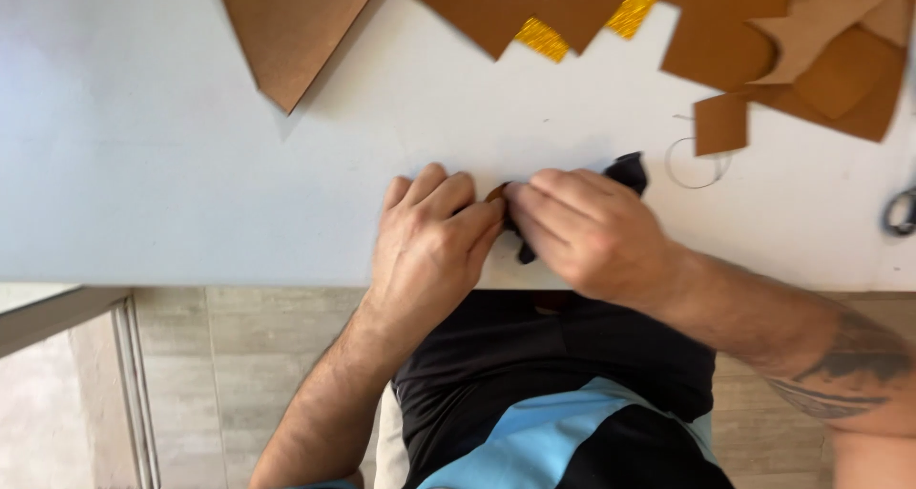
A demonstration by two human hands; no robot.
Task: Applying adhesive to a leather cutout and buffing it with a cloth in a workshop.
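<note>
At the lower centre of the frame, beyond a black and light-blue shirt, two bare hands meet at the near edge of a white tabletop (143, 145). Left hand (429, 236) lies curled, fingertips pressed against a small brown piece (495, 192), and right hand (592, 231) pinches closed on a dark fabric piece (628, 171) that pokes out above and below its fingers. Just right of the hands lies a loop of thin thread (697, 169), with dark scissor handles (900, 210) at the right edge. Farther back, brown leather-like cutouts (763, 41) spread across the upper right, a glittery gold strip (544, 39) beneath them, and a brown triangular sheet (291, 26) sits upper left.
</note>
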